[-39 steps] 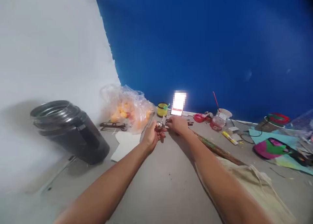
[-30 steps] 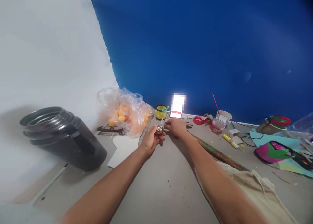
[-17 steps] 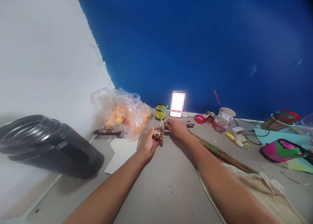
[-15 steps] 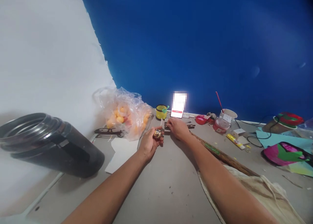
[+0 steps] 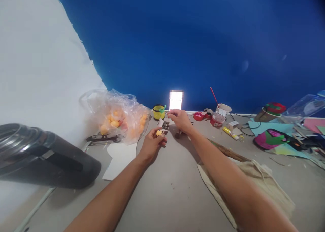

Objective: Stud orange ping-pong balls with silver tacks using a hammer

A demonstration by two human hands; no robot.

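My left hand (image 5: 150,144) is closed around a small yellow ball (image 5: 159,133) with dark speckles on part of it, held above the grey table (image 5: 162,198). My right hand (image 5: 179,119) pinches a narrow strip (image 5: 165,125) with a dark speckled face, and its lower end touches the ball. Both hands are held out far in front of me, near the blue back wall. A dark strip-like thing (image 5: 178,134) lies on the table just under my right hand.
A plastic bag of orange balls (image 5: 115,116) and dark glasses (image 5: 101,138) lie left. A big black jar (image 5: 43,157) lies on its side. A lit phone (image 5: 176,100), yellow cup (image 5: 158,112), paint pot with brush (image 5: 221,111), glue stick (image 5: 230,133), cloth bag (image 5: 256,178) and coloured paper (image 5: 273,139) fill the right.
My right hand has lifted from the table with the speckled strip and brought it to the ball in my left hand. The view has swung to the left.
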